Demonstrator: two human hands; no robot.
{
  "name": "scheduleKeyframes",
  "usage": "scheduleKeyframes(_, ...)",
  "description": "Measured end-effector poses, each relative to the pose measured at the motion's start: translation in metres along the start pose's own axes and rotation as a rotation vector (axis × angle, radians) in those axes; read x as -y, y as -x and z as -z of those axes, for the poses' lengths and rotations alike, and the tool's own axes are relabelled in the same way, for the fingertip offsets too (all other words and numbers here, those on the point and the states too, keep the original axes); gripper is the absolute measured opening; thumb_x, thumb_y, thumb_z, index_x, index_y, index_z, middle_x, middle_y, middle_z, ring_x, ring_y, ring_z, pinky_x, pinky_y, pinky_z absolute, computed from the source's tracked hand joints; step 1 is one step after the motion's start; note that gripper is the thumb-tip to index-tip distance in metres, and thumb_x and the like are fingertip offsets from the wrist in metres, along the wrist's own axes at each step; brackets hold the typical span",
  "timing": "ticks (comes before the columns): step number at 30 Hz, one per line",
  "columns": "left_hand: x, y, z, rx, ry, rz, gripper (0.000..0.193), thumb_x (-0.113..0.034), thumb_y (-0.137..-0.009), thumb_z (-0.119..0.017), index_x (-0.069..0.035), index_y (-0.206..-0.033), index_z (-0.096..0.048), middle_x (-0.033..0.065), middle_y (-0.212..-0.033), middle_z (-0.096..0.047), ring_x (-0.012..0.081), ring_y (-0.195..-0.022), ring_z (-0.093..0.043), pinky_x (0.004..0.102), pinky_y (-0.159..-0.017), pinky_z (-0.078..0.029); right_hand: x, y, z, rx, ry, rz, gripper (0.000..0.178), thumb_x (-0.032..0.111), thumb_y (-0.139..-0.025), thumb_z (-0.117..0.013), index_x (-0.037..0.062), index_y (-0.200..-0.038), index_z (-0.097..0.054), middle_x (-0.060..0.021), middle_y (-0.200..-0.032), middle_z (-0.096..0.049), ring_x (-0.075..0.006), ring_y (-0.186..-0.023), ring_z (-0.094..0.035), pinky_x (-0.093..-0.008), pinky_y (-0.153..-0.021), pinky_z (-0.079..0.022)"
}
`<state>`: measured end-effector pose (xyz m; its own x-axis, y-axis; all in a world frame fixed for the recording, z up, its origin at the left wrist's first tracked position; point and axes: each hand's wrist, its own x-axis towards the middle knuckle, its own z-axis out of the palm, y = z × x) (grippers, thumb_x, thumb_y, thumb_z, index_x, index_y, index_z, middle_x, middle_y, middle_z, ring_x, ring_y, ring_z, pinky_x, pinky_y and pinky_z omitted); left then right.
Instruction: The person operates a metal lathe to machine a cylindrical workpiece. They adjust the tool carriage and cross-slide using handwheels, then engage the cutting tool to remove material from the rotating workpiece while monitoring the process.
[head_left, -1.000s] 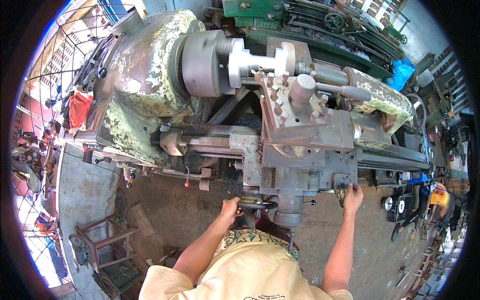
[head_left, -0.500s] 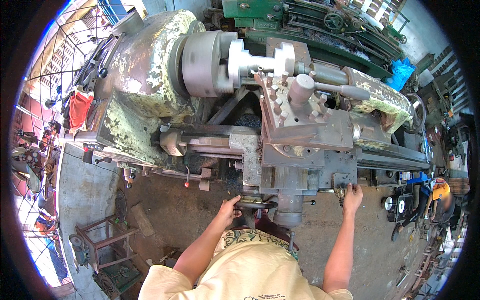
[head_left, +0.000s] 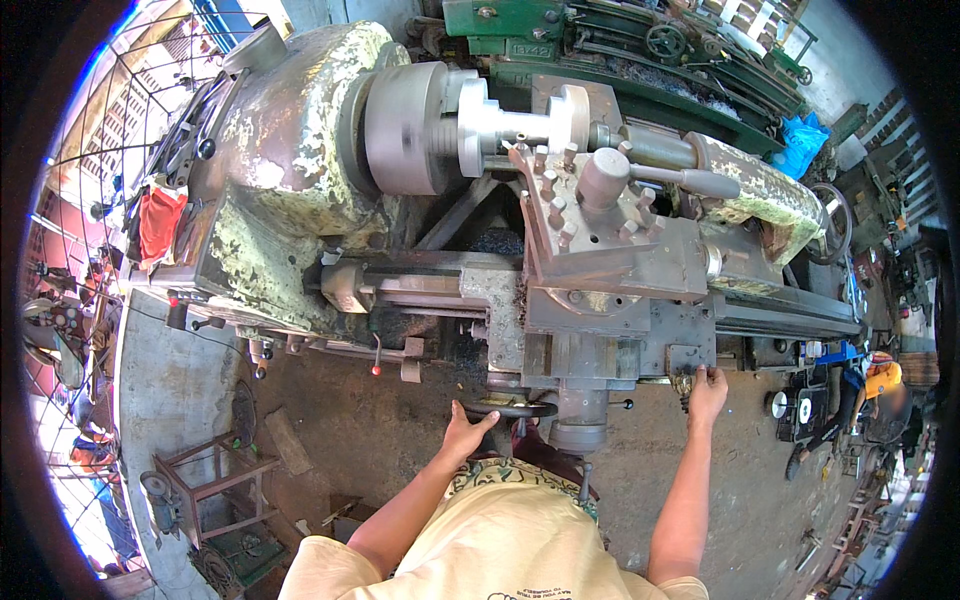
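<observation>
In front of me is a lathe whose chuck (head_left: 405, 130) is blurred by spinning. A shiny stepped metal workpiece (head_left: 520, 125) with wide flanges runs between the chuck and the tailstock (head_left: 765, 190). Beside it sits the tool post (head_left: 600, 185), ringed with square-headed bolts. My left hand (head_left: 468, 435) is at the left rim of the carriage handwheel (head_left: 515, 410), its thumb and forefinger spread apart. Farther right, my right hand (head_left: 708, 395) has its fingers curled at the carriage's edge, next to a small brass-coloured fitting (head_left: 682, 384). What those fingers grip is hidden.
A red-tipped lever (head_left: 377, 355) hangs below the bed at left. A metal-framed stand (head_left: 215, 480) is on the floor to the left. Behind stands a green lathe (head_left: 620, 90). At the far right another person (head_left: 880, 385) in orange is low down near tools.
My left hand has loosened from the handwheel rim, thumb and forefinger spreading, and shifted slightly. The right hand stays in place. The chuck keeps spinning.
</observation>
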<state>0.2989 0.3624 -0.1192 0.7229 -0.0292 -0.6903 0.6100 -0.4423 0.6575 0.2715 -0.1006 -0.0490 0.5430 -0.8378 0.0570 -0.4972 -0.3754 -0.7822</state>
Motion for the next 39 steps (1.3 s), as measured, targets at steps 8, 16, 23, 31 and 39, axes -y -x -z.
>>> scheduleKeyframes(8, -0.009, 0.002, 0.007, 0.05, 0.036, 0.024, 0.119, -0.049, -0.085, -0.073, 0.015, -0.148, 0.004, 0.0332, -0.153, -0.028, 0.034, -0.144, -0.032, 0.0336, -0.115, -0.028, 0.0, 0.001, 0.0, -0.001, 0.042, 0.006, 0.024, 0.017, -0.091, -0.066, -0.007, -0.093, -0.064, -0.018, -0.075, -0.067, -0.0234, -0.066, -0.062, -0.0374, -0.067, -0.048)
scheduleKeyframes(16, -0.005, -0.003, 0.007, 0.064, 0.07, 0.054, 0.119, -0.048, -0.086, -0.072, 0.015, -0.148, 0.007, 0.033, -0.154, -0.026, 0.0332, -0.145, -0.03, 0.0335, -0.116, -0.027, -0.001, 0.001, 0.0, -0.01, 0.035, -0.003, 0.022, 0.015, -0.091, -0.066, -0.0066, -0.093, -0.064, -0.0189, -0.077, -0.068, -0.0244, -0.069, -0.064, -0.037, -0.069, -0.049)
scheduleKeyframes(23, -0.012, 0.001, 0.012, 0.105, 0.12, 0.054, 0.118, -0.044, -0.088, -0.072, 0.016, -0.147, 0.01, 0.0324, -0.156, -0.021, 0.032, -0.147, -0.025, 0.0325, -0.117, -0.024, 0.012, 0.005, 0.003, -0.004, 0.08, 0.005, 0.022, 0.015, -0.091, -0.066, -0.0068, -0.094, -0.063, -0.0186, -0.08, -0.069, -0.0229, -0.07, -0.065, -0.0365, -0.07, -0.049)
scheduleKeyframes(31, -0.015, 0.002, 0.013, 0.099, 0.149, 0.075, 0.117, -0.04, -0.089, -0.072, 0.016, -0.146, 0.013, 0.031, -0.157, -0.019, 0.0304, -0.148, -0.023, 0.0322, -0.117, -0.023, 0.012, 0.007, 0.002, 0.003, -0.069, -0.015, 0.02, 0.012, -0.093, -0.064, -0.0079, -0.092, -0.063, -0.0153, -0.08, -0.07, -0.0181, -0.074, -0.064, -0.0333, -0.07, -0.049)
scheduleKeyframes(39, -0.007, -0.003, 0.014, 0.18, 0.345, 0.061, 0.113, -0.03, -0.091, -0.071, 0.015, -0.145, 0.017, 0.0285, -0.157, -0.024, 0.0292, -0.146, -0.027, 0.0319, -0.117, -0.024, 0.0, 0.003, 0.003, 0.028, -0.091, -0.068, 0.019, 0.011, -0.093, -0.064, -0.0081, -0.09, -0.062, -0.0134, -0.083, -0.069, -0.017, -0.075, -0.062, -0.0318, -0.07, -0.049)
